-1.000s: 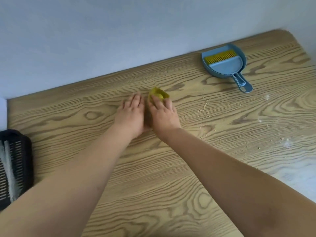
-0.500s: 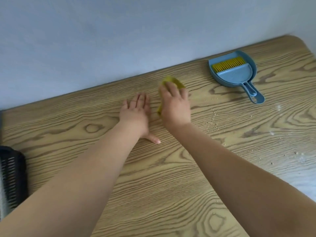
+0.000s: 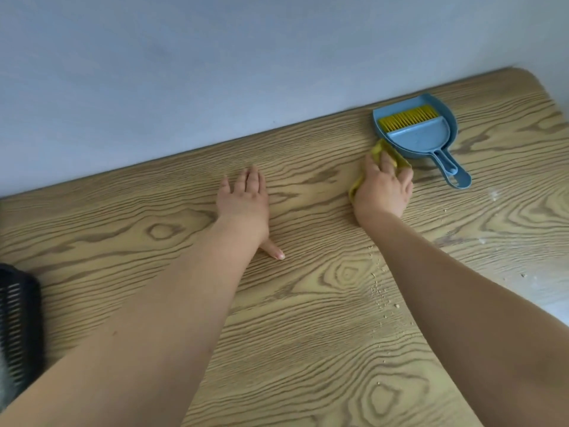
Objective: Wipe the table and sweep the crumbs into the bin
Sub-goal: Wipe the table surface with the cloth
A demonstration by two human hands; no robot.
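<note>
The right hand (image 3: pixel 383 186) has carried the yellow cloth (image 3: pixel 377 149) a long way across the worktop (image 3: pixel 154 229) in the last second: from the middle, where it lay close against the left hand (image 3: pixel 243 198), out toward the far right corner. It now presses the cloth down with curled fingers gripping it, and the cloth's leading edge touches or all but touches the near rim of the blue dustpan (image 3: pixel 415 131), which lies by the far edge with its yellow-bristled brush (image 3: pixel 408 118) nested inside. The left hand has not followed; it lies flat on the worktop, fingers straight and together, thumb splayed toward the near edge, holding nothing and apparently bracing the body.

The stroke looks nearly spent, since the dustpan blocks further travel that way. The wiping is probably in its early part. A line of crumbs (image 3: pixel 377 288) lies beside the right forearm, and more specks and pale smears (image 3: pixel 492 195) dot the right end of the worktop, so that area seems not yet wiped. The dustpan and brush are unused, and the black slatted bin (image 3: pixel 18 328) stands at the left edge, well apart from the crumbs.
</note>
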